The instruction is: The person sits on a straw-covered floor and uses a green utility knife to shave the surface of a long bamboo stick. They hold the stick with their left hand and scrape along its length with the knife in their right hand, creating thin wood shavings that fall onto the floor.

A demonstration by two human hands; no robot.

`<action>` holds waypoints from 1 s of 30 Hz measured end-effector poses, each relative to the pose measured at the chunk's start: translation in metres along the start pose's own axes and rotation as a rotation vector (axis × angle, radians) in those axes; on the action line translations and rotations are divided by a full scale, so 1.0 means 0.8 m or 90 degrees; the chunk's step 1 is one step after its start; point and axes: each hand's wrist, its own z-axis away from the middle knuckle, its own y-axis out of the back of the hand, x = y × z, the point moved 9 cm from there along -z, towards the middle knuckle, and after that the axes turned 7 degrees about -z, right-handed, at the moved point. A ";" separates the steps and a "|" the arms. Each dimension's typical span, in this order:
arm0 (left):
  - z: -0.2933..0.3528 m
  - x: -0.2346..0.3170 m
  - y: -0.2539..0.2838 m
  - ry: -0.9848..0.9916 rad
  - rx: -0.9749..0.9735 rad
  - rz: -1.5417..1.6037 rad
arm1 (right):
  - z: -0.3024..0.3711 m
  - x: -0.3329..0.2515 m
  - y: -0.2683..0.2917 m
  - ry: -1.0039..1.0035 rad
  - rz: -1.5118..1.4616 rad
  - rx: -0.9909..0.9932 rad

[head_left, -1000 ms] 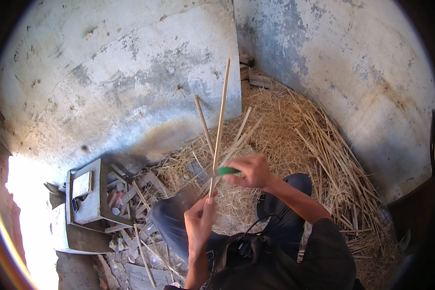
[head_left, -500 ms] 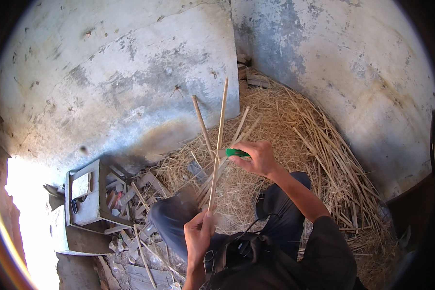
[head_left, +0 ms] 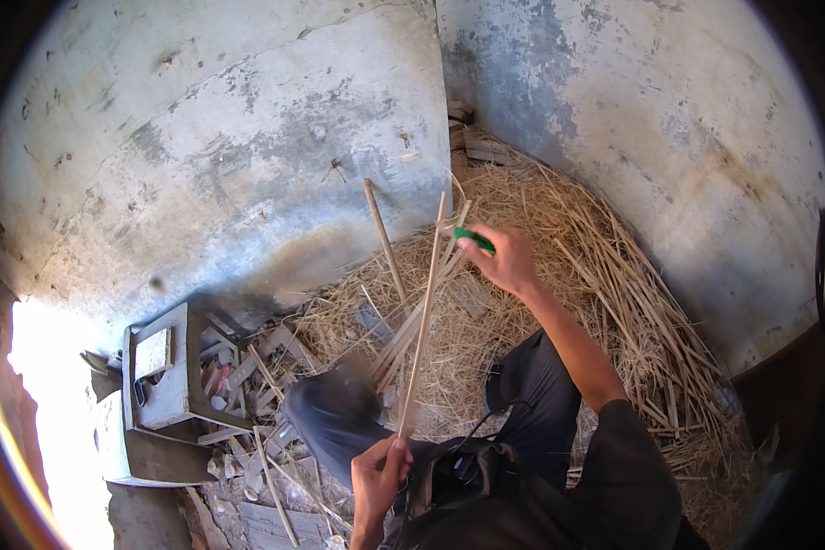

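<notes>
My left hand [head_left: 379, 474] is closed around the lower end of a long, thin wooden stick [head_left: 426, 316], low in front of my body. The stick slants up and away, leaning slightly right. In my right hand [head_left: 508, 264] is a knife with a green handle [head_left: 475, 240], its blade against or close beside the stick near the far tip. A thin curled shaving [head_left: 456, 179] shows beyond that tip. Whether it is still attached to the stick, I cannot tell.
Straw-like shavings [head_left: 532, 215] cover the floor, with many long strips [head_left: 642, 321] piled at the right. A thicker stick [head_left: 385, 240] stands upright ahead. To the left is a worn box-like cabinet [head_left: 167, 367] beside scraps. Peeling walls [head_left: 275, 137] meet at the back corner.
My right hand has slid the knife up along the stick toward its far end. My left hand has drawn the stick lower, nearer my body. A curled shaving now shows near the tip.
</notes>
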 end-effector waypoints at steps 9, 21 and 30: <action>0.022 -0.022 0.016 0.037 -0.027 0.023 | -0.009 0.025 0.016 -0.038 0.060 0.040; -0.005 -0.013 0.030 0.020 0.037 0.015 | 0.012 0.052 0.019 -0.190 -0.055 0.030; -0.073 0.041 0.013 -0.132 0.099 0.054 | 0.081 -0.164 -0.033 0.116 -0.150 -0.084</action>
